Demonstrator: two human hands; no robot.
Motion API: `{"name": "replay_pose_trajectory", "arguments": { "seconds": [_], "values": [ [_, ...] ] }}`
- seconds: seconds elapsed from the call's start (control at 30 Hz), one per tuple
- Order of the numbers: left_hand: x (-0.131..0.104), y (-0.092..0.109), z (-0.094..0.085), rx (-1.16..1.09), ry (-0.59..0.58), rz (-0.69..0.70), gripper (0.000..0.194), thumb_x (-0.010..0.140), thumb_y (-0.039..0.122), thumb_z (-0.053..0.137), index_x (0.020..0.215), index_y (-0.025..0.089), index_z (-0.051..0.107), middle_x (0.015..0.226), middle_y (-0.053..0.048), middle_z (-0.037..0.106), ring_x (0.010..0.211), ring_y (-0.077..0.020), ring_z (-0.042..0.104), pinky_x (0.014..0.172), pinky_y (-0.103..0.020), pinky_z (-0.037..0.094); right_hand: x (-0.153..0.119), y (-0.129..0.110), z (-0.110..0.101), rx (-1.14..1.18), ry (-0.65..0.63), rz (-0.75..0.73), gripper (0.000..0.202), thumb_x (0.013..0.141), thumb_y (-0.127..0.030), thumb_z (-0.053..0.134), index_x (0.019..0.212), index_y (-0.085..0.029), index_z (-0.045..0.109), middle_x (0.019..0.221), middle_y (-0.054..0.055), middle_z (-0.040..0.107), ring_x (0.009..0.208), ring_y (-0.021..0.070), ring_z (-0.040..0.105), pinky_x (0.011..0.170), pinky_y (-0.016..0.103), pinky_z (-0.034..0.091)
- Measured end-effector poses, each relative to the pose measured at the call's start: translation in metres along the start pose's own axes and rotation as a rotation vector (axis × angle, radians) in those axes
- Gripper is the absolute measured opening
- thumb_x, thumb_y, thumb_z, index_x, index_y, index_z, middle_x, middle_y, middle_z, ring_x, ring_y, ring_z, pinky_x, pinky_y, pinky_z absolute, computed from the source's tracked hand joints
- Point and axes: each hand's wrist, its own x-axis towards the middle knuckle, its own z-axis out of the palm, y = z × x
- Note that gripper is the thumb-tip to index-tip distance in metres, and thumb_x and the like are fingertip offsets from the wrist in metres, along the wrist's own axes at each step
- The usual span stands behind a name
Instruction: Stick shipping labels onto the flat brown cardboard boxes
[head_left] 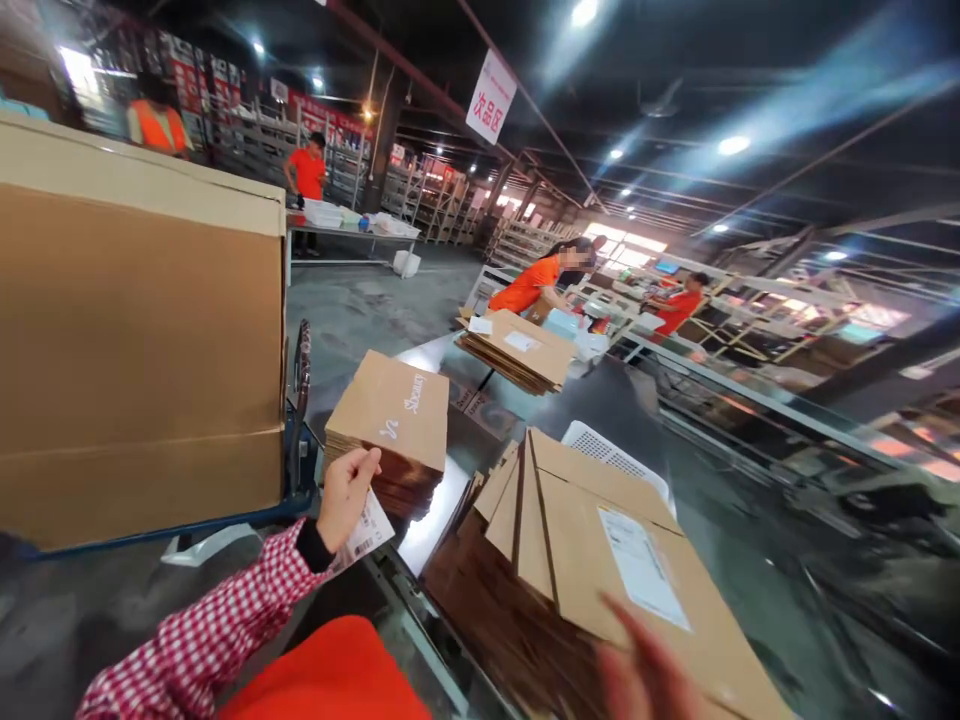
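My left hand (348, 508), closed in a pinch, holds a white printed label sheet (367, 530) that hangs below the fingers. Just beyond it is a stack of flat cardboard boxes (397, 405) with white lettering on top. At the lower right my right hand (649, 665) is blurred by motion, its fingers stretched out and apart. It hovers at or just above a fanned pile of flattened cardboard cartons (570, 510); whether it touches them I cannot tell. A white shipping label (643, 565) is stuck on the top carton.
A large cardboard box (142, 350) on a blue cart stands at the left. Another carton pile (517, 350) lies farther down the table, near a co-worker in orange (529, 285). A white perforated basket (611, 450) sits behind the near pile. Other people work at tables beyond.
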Motion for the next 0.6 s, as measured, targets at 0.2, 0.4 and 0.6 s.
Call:
{"name": "replay_pose_trajectory", "arguments": {
  "seconds": [0.2,0.4,0.6],
  "values": [
    [-0.021,0.009,0.015,-0.034,0.006,0.024,0.043,0.092,0.051,0.036,0.068,0.019,0.054,0.056,0.002,0.046,0.049,-0.0121,0.041,0.048,-0.024,0.033,-0.004,-0.088,0.169,0.660,-0.607,0.023,0.029,0.085,-0.039,0.060,0.106,-0.019,0.061,0.097,0.006,0.069,0.086,0.0201,0.066,0.075,0.029,0.055],
    [-0.021,0.007,-0.018,-0.143,-0.341,-0.161,0.029,0.079,0.040,0.066,0.099,0.020,0.063,0.086,-0.003,0.067,0.075,-0.0169,0.061,0.067,-0.024,0.047,0.026,-0.075,0.176,0.769,-0.659,0.152,0.024,0.084,-0.033,0.062,0.105,-0.022,0.062,0.094,0.003,0.069,0.083,0.0172,0.065,0.074,0.026,0.052],
    [0.019,-0.002,-0.035,0.039,-0.365,-0.129,0.017,0.079,0.033,0.065,0.073,0.017,0.065,0.067,-0.001,0.064,0.064,-0.0149,0.055,0.059,-0.022,0.041,0.052,-0.092,0.203,0.782,-0.628,0.171,0.019,0.085,-0.037,0.061,0.087,-0.020,0.068,0.078,0.002,0.066,0.071,0.0149,0.061,0.064,0.022,0.050]
  ]
}}
